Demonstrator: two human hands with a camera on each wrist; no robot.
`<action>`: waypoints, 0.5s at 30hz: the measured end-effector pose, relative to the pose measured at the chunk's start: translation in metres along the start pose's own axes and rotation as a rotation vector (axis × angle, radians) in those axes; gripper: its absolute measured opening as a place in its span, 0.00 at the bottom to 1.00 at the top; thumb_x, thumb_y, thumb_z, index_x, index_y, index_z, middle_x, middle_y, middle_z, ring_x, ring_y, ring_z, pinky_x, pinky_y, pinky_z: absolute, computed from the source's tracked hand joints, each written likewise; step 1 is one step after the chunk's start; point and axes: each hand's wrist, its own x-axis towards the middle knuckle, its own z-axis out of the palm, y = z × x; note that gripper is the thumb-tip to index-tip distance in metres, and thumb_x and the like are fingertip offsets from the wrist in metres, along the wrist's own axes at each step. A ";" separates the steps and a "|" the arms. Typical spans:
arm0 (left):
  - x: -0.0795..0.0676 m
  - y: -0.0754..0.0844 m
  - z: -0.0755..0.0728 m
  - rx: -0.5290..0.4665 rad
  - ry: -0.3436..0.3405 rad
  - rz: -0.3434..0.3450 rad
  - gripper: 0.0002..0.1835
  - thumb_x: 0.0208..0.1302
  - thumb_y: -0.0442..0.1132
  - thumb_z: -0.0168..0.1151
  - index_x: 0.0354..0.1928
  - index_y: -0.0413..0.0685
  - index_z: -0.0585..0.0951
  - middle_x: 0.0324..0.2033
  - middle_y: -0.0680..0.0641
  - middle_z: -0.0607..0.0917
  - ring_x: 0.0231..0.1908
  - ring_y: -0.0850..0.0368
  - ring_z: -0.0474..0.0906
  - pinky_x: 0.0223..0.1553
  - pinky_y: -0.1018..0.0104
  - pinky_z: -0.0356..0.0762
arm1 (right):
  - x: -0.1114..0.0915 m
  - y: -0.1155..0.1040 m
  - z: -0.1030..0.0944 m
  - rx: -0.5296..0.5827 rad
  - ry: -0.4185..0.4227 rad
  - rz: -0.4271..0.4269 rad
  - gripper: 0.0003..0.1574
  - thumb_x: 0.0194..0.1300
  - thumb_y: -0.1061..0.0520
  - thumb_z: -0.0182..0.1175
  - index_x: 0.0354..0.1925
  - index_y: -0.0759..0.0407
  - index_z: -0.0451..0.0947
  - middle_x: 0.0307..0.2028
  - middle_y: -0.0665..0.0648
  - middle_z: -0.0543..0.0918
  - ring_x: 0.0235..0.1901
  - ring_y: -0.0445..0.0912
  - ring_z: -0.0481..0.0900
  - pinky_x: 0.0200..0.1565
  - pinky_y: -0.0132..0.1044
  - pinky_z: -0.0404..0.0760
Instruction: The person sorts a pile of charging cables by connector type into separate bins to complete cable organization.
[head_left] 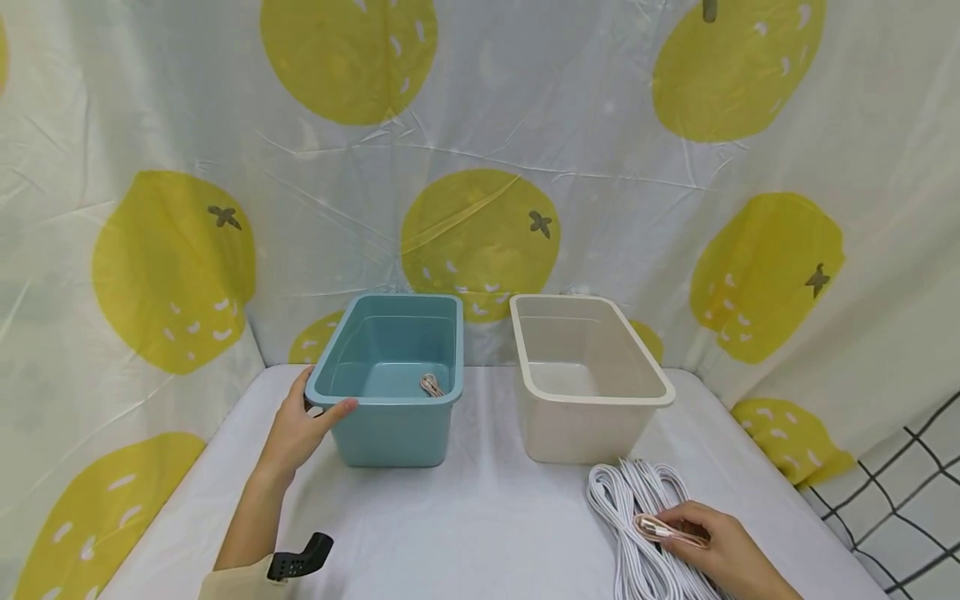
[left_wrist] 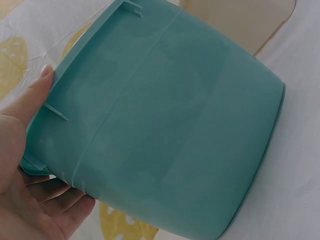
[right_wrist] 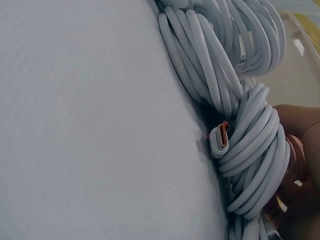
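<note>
Presently, the pink cable [head_left: 663, 532]: a small coil over the white cables [head_left: 637, 562], in front of the beige bin; whether it is lifted fully off them I cannot tell.
Right hand [head_left: 712, 542]: pinches that coil between thumb and fingertips; a pinch on only part of the loops could let the rest slide out and unwind.
Metal plug [head_left: 651, 527]: shows at the coil's far end, beyond the fingertips; it could snag under a white strand and drag the bundle along if pulled up sharply.
White cables: thick loops right under the pinch; fingers closing too deep might pick up a strand by mistake.
Loose plug [right_wrist: 220, 141]: juts from a white bundle towards the table, another likely catching point.
Beige bin [head_left: 592, 429]: stands just beyond the white cables; a low sweep of the hand could knock its front wall.
Blue bin [head_left: 397, 435]: to the left of the beige one, with a small coiled cable [head_left: 431, 385] inside near the front right corner; a hard tilt would probably slide that coil.
Left hand [head_left: 296, 429]: grips the blue bin's front left corner, thumb on the rim; pressing down or tugging there could tip or shift it.
Table [head_left: 487, 517]: cloth-covered; a dragged bin might ruck the fabric.
</note>
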 end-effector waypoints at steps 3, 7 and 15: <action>0.000 0.000 0.000 -0.002 0.000 0.000 0.59 0.65 0.58 0.72 0.83 0.45 0.45 0.77 0.35 0.58 0.76 0.34 0.53 0.68 0.32 0.60 | 0.000 -0.002 0.000 0.012 0.000 0.018 0.10 0.67 0.60 0.71 0.47 0.58 0.86 0.41 0.45 0.84 0.38 0.34 0.81 0.37 0.31 0.83; 0.000 0.000 0.001 -0.007 0.000 0.003 0.58 0.65 0.58 0.72 0.83 0.45 0.45 0.77 0.36 0.58 0.76 0.35 0.53 0.68 0.32 0.60 | 0.000 -0.004 -0.001 0.017 0.009 0.035 0.10 0.67 0.61 0.71 0.47 0.61 0.87 0.40 0.45 0.84 0.37 0.34 0.81 0.36 0.31 0.84; 0.000 0.000 -0.001 -0.005 0.001 0.008 0.58 0.65 0.58 0.72 0.83 0.45 0.46 0.76 0.36 0.60 0.75 0.35 0.54 0.68 0.32 0.61 | 0.010 -0.014 -0.007 -0.011 0.104 0.006 0.12 0.61 0.64 0.75 0.44 0.60 0.88 0.40 0.46 0.87 0.39 0.34 0.81 0.37 0.29 0.83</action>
